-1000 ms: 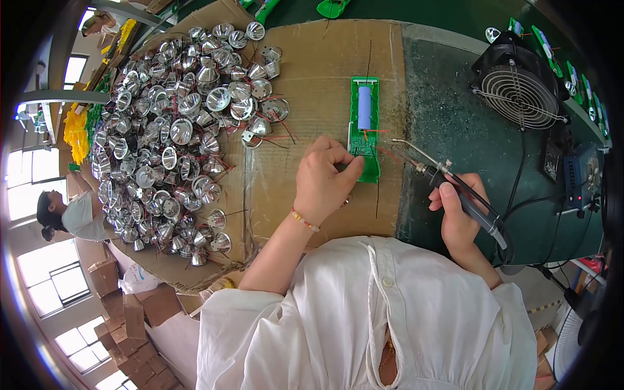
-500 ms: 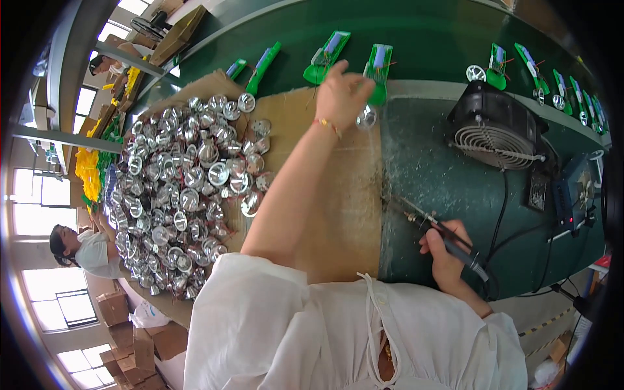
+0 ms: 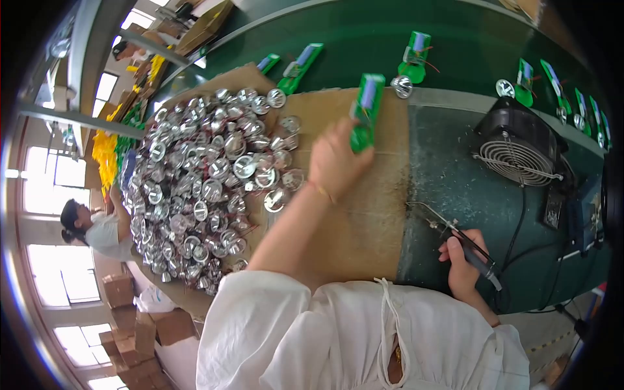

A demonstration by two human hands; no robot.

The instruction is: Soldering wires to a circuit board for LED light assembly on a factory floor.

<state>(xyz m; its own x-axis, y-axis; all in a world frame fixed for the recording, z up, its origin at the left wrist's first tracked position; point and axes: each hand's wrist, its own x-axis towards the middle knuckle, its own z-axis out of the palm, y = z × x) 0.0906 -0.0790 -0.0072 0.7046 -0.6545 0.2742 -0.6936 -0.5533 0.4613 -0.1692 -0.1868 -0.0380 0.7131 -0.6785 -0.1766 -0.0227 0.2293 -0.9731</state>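
Note:
My left hand [image 3: 339,155], fingers closed, grips the lower end of a green plastic flashlight housing [image 3: 369,97] above the brown cardboard. A pale-blue battery cell lies in the upper part of this housing; my fingers hide part of its lower end. My right hand [image 3: 463,263] is wrapped round a soldering iron [image 3: 473,255], whose thin tip points up and left over the green bench surface. To the left of my left arm, a large heap of silver reflector cups [image 3: 195,185] with thin wires covers the cardboard.
Further green housings, one [image 3: 416,57] with a reflector beside it, lie along the green conveyor belt [image 3: 351,32] at the far side. A black fan [image 3: 517,143] stands right, near a blue soldering station [image 3: 584,211] and cables. Two people work at the left.
My left hand has taken a green housing off the belt and drawn it nearer over the cardboard. The right hand still holds the soldering iron. The view has shifted somewhat.

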